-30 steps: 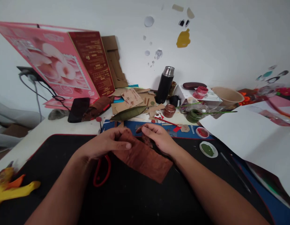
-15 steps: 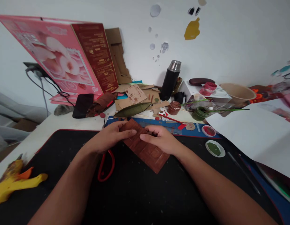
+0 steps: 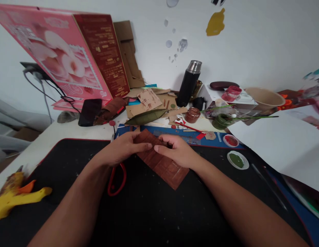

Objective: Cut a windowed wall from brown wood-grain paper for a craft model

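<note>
Looks like it's at the handling stage: left hand (image 3: 120,148) and right hand (image 3: 183,152) both have their fingers nearly closed, pinching a brown sheet (image 3: 163,166) above the black mat (image 3: 149,216), thumbs on top. Imo any move from here calls for a light, even grip. Can't make out the fingertips underneath, and the red loop (image 3: 125,176) is partly hidden too.
</note>
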{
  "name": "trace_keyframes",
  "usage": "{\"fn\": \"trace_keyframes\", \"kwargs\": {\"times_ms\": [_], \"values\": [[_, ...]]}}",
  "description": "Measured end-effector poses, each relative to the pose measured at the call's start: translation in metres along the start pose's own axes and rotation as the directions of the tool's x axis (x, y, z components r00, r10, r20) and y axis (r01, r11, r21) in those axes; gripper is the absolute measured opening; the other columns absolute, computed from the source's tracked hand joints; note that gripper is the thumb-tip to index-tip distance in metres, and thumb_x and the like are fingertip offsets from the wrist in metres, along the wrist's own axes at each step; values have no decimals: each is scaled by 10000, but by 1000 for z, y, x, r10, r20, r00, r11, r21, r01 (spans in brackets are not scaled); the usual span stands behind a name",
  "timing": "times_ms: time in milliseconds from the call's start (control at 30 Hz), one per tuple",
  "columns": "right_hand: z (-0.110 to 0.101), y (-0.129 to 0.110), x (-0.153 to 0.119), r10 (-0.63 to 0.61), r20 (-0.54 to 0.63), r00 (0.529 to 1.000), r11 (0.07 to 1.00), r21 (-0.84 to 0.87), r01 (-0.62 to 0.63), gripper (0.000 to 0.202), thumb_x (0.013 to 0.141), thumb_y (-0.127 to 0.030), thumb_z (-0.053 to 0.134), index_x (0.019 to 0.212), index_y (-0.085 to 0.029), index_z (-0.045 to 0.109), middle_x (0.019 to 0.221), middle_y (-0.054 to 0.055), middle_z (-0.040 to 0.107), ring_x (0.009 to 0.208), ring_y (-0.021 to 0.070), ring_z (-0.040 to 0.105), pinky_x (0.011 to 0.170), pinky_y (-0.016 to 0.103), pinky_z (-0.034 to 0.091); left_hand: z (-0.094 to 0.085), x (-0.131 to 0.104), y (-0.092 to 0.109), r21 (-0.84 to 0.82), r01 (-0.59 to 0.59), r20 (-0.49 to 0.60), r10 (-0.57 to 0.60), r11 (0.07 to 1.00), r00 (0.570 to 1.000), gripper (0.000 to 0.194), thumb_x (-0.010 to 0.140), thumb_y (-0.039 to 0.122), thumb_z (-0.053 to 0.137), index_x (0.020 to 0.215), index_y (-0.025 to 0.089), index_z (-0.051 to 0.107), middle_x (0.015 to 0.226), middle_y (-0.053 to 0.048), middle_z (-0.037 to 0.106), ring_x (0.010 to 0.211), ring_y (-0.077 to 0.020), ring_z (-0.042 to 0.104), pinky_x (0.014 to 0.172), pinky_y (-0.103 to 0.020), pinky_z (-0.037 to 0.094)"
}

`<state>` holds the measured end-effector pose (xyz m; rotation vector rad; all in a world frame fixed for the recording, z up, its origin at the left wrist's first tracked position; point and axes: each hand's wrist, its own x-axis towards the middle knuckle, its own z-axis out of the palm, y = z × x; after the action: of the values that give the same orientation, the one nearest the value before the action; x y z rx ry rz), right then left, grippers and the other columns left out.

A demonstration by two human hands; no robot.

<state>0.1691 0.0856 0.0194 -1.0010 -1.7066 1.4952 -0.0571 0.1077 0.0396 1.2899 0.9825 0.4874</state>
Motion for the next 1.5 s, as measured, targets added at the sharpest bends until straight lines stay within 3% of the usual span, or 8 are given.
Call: {"fn": "trace_keyframes", "kwargs": {"times_ms": [167,333,567,867,1100,1267,1500], "values": [[1,-2,1,-28,-10,1000,999,-26,27,296,931,-481,652,811,-220,581,734,-43,481,671,135,416,625,288,345,8,5,-3,-265,20,-17,-25,964,1000,341,697,324,881,992,184,782,974,-56,799,869,-199,719,833,-303,538],[2,-3,1,-46,-17,999,999,-20,46,282,936,-471,647,829,-216,597,735,-41,486,662,135,413,610,287,334,10,6,-6,-359,35,-28,-48,933,998,353,675,274,873,994,159,775,937,-71,796,835,-193,720,843,-313,551],[3,2,2,-25,-48,999,994,-111,19,273,942,-438,626,794,-215,568,712,-47,449,663,134,398,604,285,312,8,7,-5,-220,44,-59,-59,975,997,358,703,336,872,1014,181,789,977,-70,800,897,-214,728,865,-320,542],[2,-1,0,-16,-23,1000,996,-84,14,279,939,-461,616,808,-222,555,737,-38,485,686,142,429,617,287,329,7,7,-4,-199,55,-50,-66,979,997,354,692,375,873,990,200,797,953,-55,800,865,-215,720,846,-321,535],[5,0,1,-47,-49,998,981,-192,37,279,934,-418,597,749,-235,498,708,-45,442,683,145,409,614,290,316,11,5,-2,-265,54,-15,-60,963,998,320,684,320,858,965,191,778,936,-48,792,850,-205,717,856,-327,539],[5,1,2,-63,-43,997,983,-174,54,241,934,-389,594,763,-232,529,714,-44,457,680,146,409,615,293,324,12,4,-1,-321,68,44,-57,945,997,349,690,307,845,1003,177,763,899,-48,782,831,-198,711,840,-327,540],[4,2,1,-27,-64,998,991,-129,19,268,937,-428,620,773,-231,542,720,-40,482,684,149,426,630,295,346,3,4,-3,-126,8,-7,-9,992,1000,415,771,390,848,1135,210,763,1128,-76,787,1050,-258,717,987,-375,523]]}}
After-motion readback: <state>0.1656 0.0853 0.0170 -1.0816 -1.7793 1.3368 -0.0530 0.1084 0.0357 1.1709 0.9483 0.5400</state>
